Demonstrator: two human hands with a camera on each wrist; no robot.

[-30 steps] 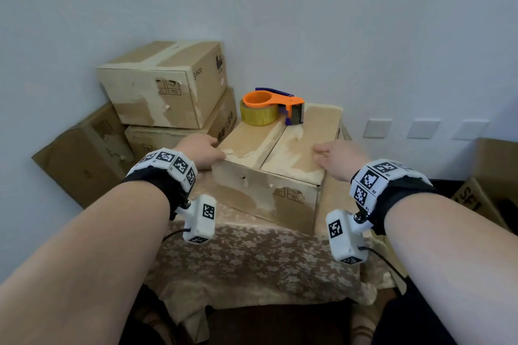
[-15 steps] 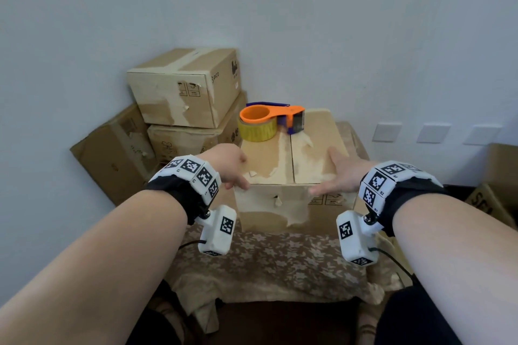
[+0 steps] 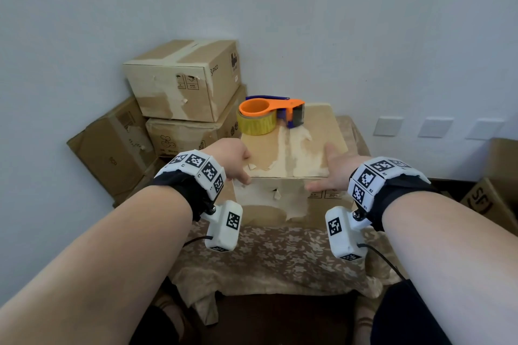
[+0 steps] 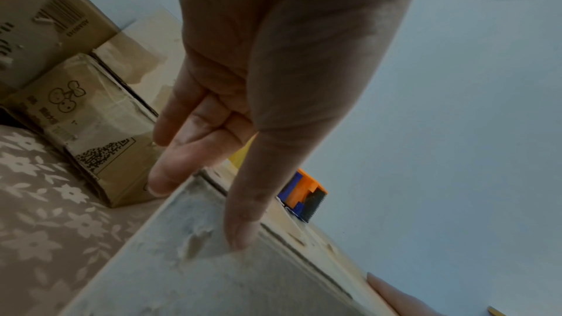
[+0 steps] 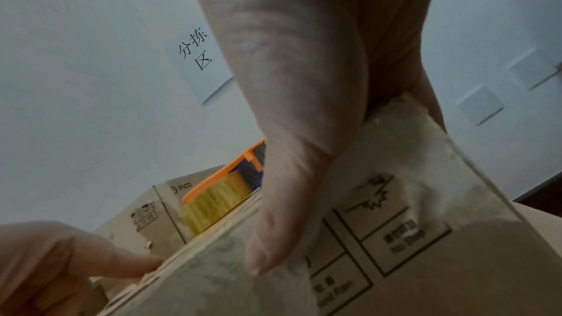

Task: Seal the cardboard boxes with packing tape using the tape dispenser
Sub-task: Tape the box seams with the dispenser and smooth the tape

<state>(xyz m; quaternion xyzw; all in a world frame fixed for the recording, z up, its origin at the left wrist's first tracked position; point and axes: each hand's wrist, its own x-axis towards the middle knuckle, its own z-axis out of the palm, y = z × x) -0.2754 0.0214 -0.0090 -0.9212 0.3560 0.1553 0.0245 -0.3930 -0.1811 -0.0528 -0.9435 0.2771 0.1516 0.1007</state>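
Both hands, left hand and right hand, grasp the box at its near corners; square it gently so the tape dispenser stays put.

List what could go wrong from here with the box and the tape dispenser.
The tape dispenser lies loose at the far edge of the box; another turn may tip it off. The left hand and right hand only hold the near corners, so the box could slide on the cloth.
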